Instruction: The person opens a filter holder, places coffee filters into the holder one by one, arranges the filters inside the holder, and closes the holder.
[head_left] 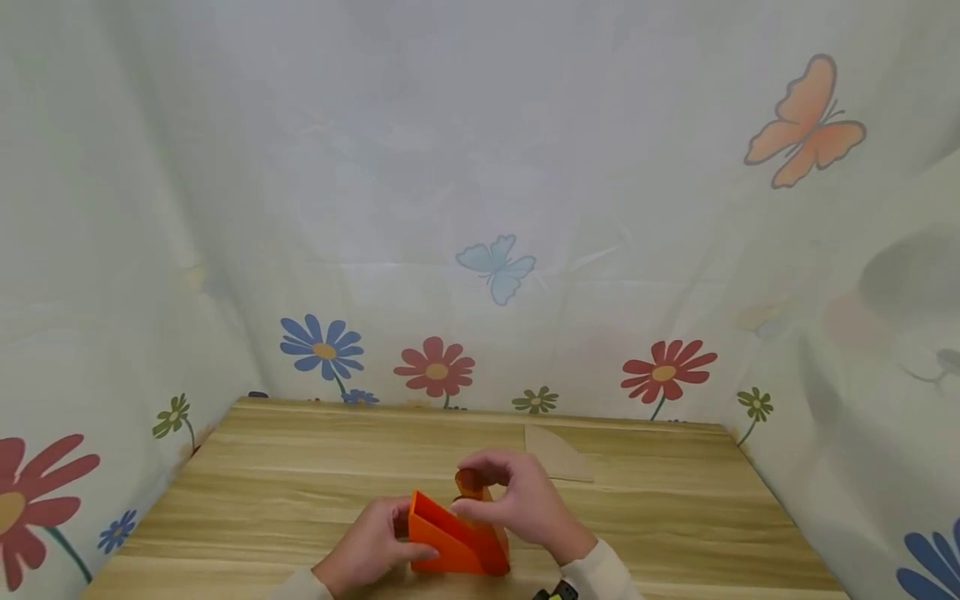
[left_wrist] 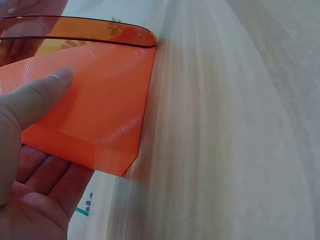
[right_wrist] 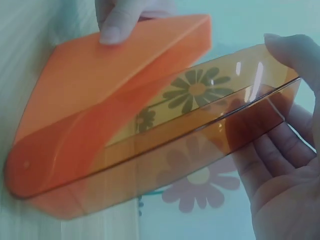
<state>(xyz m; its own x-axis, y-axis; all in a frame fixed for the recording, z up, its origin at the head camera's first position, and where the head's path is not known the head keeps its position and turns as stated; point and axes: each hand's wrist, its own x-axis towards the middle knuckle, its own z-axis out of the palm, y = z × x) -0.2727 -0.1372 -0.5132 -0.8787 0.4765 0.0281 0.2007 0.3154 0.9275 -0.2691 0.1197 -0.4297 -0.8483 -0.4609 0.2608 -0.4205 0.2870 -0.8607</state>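
By the left hand [head_left: 373,543], an orange, wedge-shaped plastic case [head_left: 456,550] is gripped; its trough-shaped, translucent amber plastic cover [right_wrist: 172,147] is pinched by the right hand [head_left: 522,500].

I have the box [head_left: 453,546] on the table [head_left: 322,450]: left hand [head_left: 375,543] at its left, right hand [head_left: 522,502] on its flap [head_left: 470,481] to the right, sheet [head_left: 557,455] behind-right, backdrop [head_left: 375,167] farthest behind.

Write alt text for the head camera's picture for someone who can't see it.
A person's left hand grips an orange case at a wood-grain table while the right hand holds its see-through cover open. Beyond the right hand, a tan wedge lies flat on the table. A pale backdrop printed with flowers and butterflies rises behind.
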